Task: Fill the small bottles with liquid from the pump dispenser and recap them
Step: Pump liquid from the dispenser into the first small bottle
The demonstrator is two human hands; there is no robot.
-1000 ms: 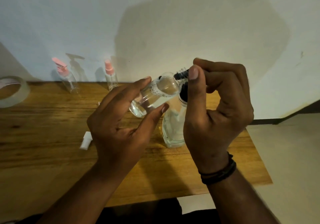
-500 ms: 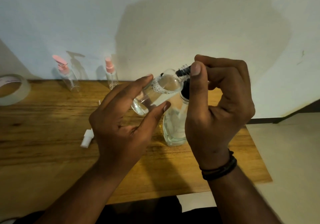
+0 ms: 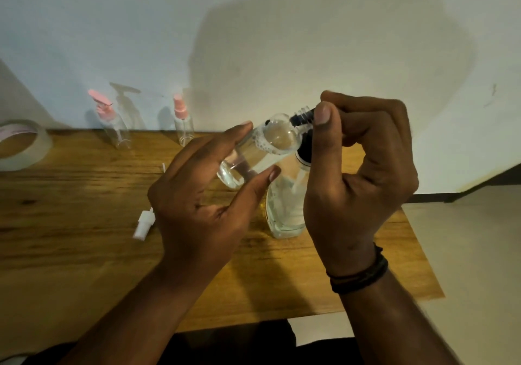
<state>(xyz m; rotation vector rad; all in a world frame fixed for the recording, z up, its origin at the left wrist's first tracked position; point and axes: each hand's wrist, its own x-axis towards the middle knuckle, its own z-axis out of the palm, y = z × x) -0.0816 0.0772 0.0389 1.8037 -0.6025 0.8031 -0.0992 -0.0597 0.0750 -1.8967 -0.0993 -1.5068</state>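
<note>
Behind everything I saw a pale wall (image 3: 282, 40), and below it the wooden surface (image 3: 70, 252) carried the things. My left hand (image 3: 197, 212) gripped a small clear bottle (image 3: 253, 153) between thumb and fingers, holding it tilted in the air above the surface, its neck pointing up and to the right, with bubbles ringing the liquid inside. My right hand (image 3: 358, 181) was curled closed around the black nozzle (image 3: 303, 118) of the pump dispenser (image 3: 287, 207), thumb pressed just beside the small bottle's threaded mouth; the nozzle sat at that mouth. That dispenser stood upright on the surface between my hands, partly hidden by both. A roll of tape (image 3: 19, 145) lay at the far left edge. Two clear bottles with pink tops (image 3: 112, 122) (image 3: 183, 125) stood by the wall. A white cap (image 3: 143, 223) lay on the surface near my left wrist. A dark band (image 3: 358, 274) circled my right wrist.
</note>
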